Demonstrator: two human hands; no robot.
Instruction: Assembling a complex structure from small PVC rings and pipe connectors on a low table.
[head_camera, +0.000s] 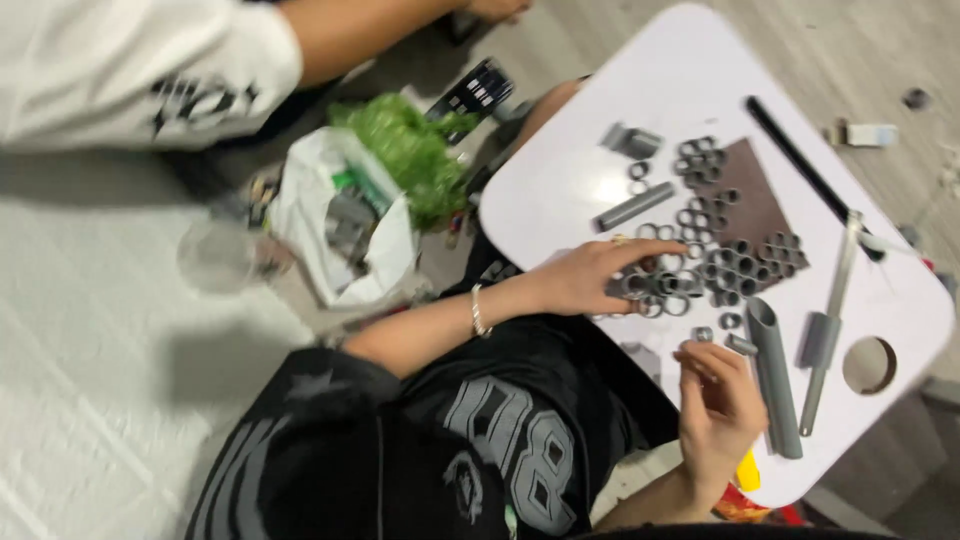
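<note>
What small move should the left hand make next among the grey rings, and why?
Probably close the fingers on one ring and lift it. The left hand lies flat on the pile of grey rings on the white table and grips none clearly, while the right hand waits near the grey tube.

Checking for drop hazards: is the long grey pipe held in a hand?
No, the long grey pipe lies on the white table, beside the right hand.

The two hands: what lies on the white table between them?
In the head view, between the left hand and right hand: a few loose grey rings on the white table.
</note>
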